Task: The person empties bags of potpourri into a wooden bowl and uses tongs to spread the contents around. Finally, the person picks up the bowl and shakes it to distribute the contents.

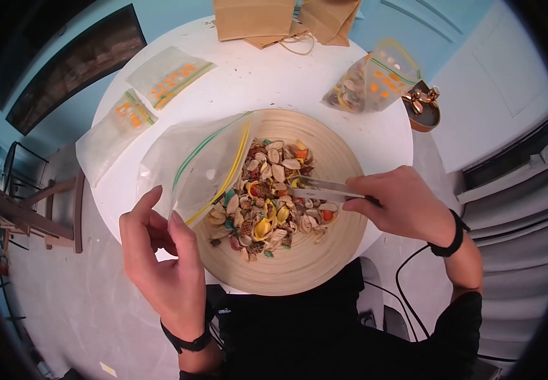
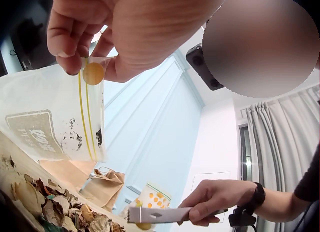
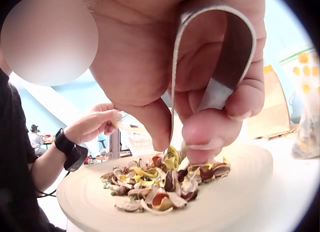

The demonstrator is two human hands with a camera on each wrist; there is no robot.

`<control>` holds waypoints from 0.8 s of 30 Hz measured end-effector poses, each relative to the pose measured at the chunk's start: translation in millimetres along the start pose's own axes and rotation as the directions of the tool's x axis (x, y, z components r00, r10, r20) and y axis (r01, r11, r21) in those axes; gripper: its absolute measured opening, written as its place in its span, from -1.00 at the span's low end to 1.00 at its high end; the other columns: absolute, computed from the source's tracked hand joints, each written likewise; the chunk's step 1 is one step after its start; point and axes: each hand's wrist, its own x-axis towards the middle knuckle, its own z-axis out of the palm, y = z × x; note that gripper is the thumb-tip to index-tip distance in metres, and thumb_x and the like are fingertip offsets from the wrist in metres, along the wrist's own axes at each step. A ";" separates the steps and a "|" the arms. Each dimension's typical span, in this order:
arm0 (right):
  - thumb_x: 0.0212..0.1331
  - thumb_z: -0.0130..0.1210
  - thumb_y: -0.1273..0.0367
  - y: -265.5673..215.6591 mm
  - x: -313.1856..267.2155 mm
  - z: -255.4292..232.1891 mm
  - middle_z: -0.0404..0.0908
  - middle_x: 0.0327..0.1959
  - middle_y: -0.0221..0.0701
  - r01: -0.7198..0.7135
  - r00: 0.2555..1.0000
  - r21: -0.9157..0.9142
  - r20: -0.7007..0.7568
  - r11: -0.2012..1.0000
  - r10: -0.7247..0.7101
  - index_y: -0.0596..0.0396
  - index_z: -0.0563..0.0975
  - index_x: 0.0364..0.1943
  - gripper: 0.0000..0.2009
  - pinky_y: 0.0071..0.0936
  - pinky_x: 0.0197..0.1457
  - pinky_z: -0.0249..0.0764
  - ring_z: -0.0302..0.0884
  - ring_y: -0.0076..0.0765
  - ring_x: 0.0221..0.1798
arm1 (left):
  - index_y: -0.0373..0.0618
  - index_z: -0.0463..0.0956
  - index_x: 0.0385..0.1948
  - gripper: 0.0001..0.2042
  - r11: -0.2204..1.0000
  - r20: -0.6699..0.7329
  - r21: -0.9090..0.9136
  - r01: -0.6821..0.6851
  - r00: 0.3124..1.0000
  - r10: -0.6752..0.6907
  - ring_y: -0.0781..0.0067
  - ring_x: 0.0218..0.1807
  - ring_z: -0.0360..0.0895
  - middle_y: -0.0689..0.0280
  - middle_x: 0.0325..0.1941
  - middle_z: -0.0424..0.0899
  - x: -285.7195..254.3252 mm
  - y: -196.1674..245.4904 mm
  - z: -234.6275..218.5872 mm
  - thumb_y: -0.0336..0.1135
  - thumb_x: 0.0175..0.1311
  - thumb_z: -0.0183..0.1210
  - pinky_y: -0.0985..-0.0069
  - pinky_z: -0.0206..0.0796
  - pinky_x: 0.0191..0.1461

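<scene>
1. Fingers of my left hand (image 1: pixel 166 259) pinch the rim of the clear bag (image 1: pixel 191 158), its mouth beside the dried petals (image 1: pixel 264 212).
2. My right hand (image 1: pixel 400 202) grips the metal tongs (image 1: pixel 327 190), tips at the petals; I can't tell how firmly they close.
3. I see those petals on the round plate (image 1: pixel 286 275), by the tabletop's (image 1: pixel 236 69) near edge; a filled bag (image 1: pixel 369 82) sits at its far right edge.

Head: above, facing down
Left wrist: close, facing wall (image 2: pixel 150 127)
Right wrist: close, across plate (image 3: pixel 245 177)
All share: petals (image 2: pixel 67 222)
</scene>
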 end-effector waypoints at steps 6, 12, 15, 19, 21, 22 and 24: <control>0.26 0.25 0.20 -26.5 29.5 -32.9 0.54 -0.66 -0.25 0.091 0.981 0.002 -0.169 0.996 -0.089 0.09 0.61 -0.32 -0.77 -0.15 -0.45 0.38 0.54 0.01 -0.54 | -0.25 0.58 0.01 -0.70 0.996 0.002 0.004 -0.085 0.996 0.085 0.63 -0.51 0.35 0.36 -0.40 0.37 2.7 -3.3 0.1 -0.62 0.22 0.18 0.63 0.29 -0.45; 0.27 0.19 0.22 -53.4 78.1 -22.6 0.54 -0.66 -0.21 0.271 0.948 -0.018 -0.166 0.962 -0.270 0.11 0.55 -0.52 -0.71 -0.13 -0.43 0.41 0.55 0.04 -0.53 | -0.24 0.58 0.02 -0.69 0.999 0.002 -0.002 -0.049 0.999 0.049 0.61 -0.51 0.35 0.35 -0.41 0.38 4.5 1.2 -1.8 -0.61 0.23 0.19 0.62 0.28 -0.45; 0.28 0.21 0.18 -57.1 58.7 -40.3 0.57 -0.64 -0.23 0.158 0.984 0.042 -0.087 0.987 -0.154 0.10 0.59 -0.43 -0.73 -0.15 -0.41 0.44 0.58 0.01 -0.52 | -0.24 0.58 0.02 -0.70 0.998 -0.015 0.021 -0.056 0.998 0.056 0.60 -0.51 0.34 0.35 -0.41 0.38 6.3 -1.7 -4.1 -0.61 0.23 0.17 0.62 0.27 -0.44; 0.30 0.22 0.13 -25.8 24.2 -44.7 0.57 -0.62 -0.17 -0.076 0.997 0.169 0.005 0.983 0.076 0.14 0.64 -0.24 -0.69 -0.21 -0.40 0.43 0.57 -0.03 -0.53 | -0.25 0.55 0.08 -0.73 1.000 -0.024 -0.011 -0.028 0.999 0.028 0.78 -0.44 0.28 0.47 -0.41 0.39 12.7 -10.7 -8.1 -0.56 0.38 0.10 0.74 0.17 -0.36; 0.30 0.22 0.13 0.2 14.5 -40.5 0.57 -0.61 -0.15 -0.194 0.980 0.183 0.075 0.964 0.183 0.17 0.64 -0.22 -0.67 -0.23 -0.39 0.43 0.56 -0.02 -0.53 | -0.22 0.55 0.10 -0.73 1.000 -0.066 -0.018 -0.006 0.998 0.005 0.78 -0.44 0.28 0.48 -0.40 0.40 21.3 -14.8 -12.0 -0.54 0.40 0.09 0.73 0.16 -0.36; 0.32 0.20 0.11 17.9 14.2 -33.8 0.57 -0.59 -0.14 -0.198 0.978 0.182 0.098 0.963 0.182 0.20 0.63 -0.22 -0.64 -0.24 -0.38 0.43 0.55 -0.02 -0.52 | -0.22 0.55 0.10 -0.73 1.000 -0.088 -0.024 -0.004 0.996 0.002 0.78 -0.44 0.28 0.48 -0.40 0.40 24.1 -14.4 -14.0 -0.53 0.41 0.09 0.73 0.16 -0.36; 0.33 0.18 0.10 38.7 20.5 -23.2 0.58 -0.57 -0.12 -0.209 0.975 0.183 0.116 0.961 0.190 0.24 0.63 -0.22 -0.61 -0.24 -0.37 0.43 0.54 -0.02 -0.52 | -0.21 0.55 0.10 -0.74 1.000 -0.087 -0.029 0.008 0.996 -0.011 0.78 -0.44 0.29 0.48 -0.40 0.40 23.6 -9.7 -14.0 -0.52 0.42 0.09 0.74 0.17 -0.34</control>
